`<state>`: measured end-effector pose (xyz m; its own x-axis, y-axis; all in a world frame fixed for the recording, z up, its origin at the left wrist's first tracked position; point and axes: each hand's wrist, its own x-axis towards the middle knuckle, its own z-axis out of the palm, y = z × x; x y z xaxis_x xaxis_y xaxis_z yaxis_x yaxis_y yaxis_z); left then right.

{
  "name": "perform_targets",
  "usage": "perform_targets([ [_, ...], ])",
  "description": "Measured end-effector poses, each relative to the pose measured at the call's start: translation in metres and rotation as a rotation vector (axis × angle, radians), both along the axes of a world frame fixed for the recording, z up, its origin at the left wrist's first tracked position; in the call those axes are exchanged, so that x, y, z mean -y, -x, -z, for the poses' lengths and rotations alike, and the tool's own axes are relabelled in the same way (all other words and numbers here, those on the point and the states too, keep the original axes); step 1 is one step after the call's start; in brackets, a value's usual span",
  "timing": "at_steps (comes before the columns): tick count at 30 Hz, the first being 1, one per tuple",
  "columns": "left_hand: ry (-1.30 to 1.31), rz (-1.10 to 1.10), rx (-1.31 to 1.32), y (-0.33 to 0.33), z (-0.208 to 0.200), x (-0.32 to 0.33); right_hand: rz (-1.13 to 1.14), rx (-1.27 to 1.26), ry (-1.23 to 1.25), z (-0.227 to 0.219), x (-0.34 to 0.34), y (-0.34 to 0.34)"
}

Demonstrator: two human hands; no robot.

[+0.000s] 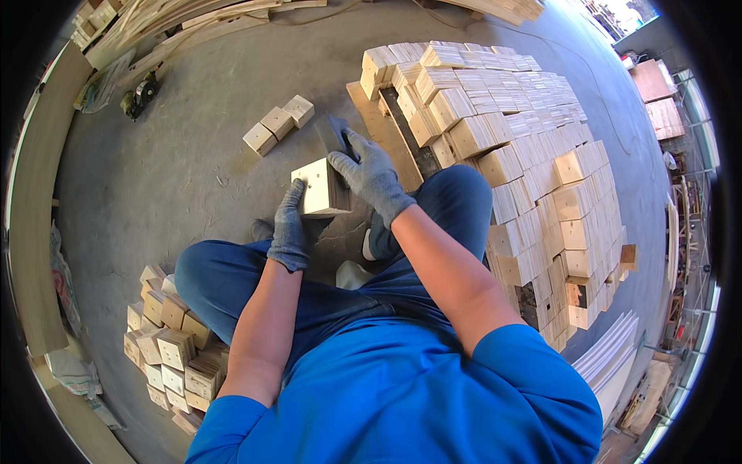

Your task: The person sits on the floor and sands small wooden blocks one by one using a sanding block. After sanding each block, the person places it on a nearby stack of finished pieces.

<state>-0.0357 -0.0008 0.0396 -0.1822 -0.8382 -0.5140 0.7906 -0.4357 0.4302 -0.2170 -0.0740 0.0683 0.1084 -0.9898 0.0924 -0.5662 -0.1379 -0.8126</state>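
My left hand (289, 224), in a grey knit glove, grips a squarish stack of pale wooden plates (317, 189) from its left side, in front of my knees. Small dark holes mark its light face. Above and right of it, my gloved right hand (369, 172) is closed on a dark, flat piece (331, 133), smeared by motion; its kind cannot be made out. That piece is just off the far edge of the stack, and whether it touches the wood is unclear. Beyond, three similar wooden blocks (277, 122) lie in a slanting row on the grey floor.
To my right, a large pile of wooden plate stacks (510, 116) rests on a pallet (386, 127). A smaller heap of blocks (174, 348) sits by my left knee. A dark power tool (139, 97) lies far left, with long boards (185, 35) at the back.
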Motion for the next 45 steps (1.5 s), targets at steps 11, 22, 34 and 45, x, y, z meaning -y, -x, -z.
perform_targets([
  [11,0.028,-0.126,-0.144,-0.029,0.025,0.010,-0.125,-0.044,0.204,0.001,-0.085,-0.004],
  [22,0.003,-0.066,-0.099,-0.015,0.022,0.006,-0.002,-0.056,0.077,0.018,-0.027,0.003],
  [34,0.053,-0.070,-0.136,-0.023,0.018,0.010,-0.025,-0.091,0.188,0.006,-0.054,0.001],
  [45,-0.016,-0.178,-0.120,-0.031,0.027,0.010,-0.077,-0.007,0.108,0.008,-0.073,-0.005],
])
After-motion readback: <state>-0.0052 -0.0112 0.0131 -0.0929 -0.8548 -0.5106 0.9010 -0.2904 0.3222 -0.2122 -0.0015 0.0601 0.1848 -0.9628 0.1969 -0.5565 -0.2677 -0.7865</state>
